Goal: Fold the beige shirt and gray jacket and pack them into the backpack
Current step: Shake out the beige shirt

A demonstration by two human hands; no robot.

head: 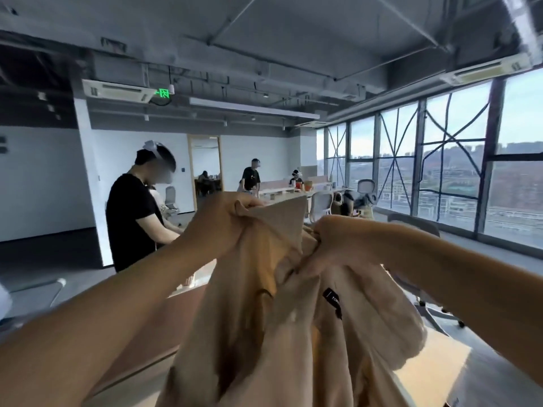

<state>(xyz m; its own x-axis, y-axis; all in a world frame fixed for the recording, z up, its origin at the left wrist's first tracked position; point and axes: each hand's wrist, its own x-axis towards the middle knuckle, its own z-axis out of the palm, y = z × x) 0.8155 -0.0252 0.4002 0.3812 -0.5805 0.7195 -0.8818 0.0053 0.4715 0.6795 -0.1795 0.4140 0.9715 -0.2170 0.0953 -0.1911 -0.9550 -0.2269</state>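
While aloft, beige shirt (264, 333) before table (435, 362).

Wooden table (435, 365), sunlit at right; mostly hidden behind beige shirt (264, 333).

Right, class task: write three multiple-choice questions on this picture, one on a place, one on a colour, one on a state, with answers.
1. The person in the black T-shirt stands: A) left of the beige shirt; B) right of it; C) directly below it.
2. The shirt's label is: A) red; B) black; C) green.
3. The shirt is: A) folded flat; B) packed away; C) held up, bunched.
Answers: 1 A, that person is at the view's left; 2 B, the label is black; 3 C, the left hand and right hand grip it in the air.
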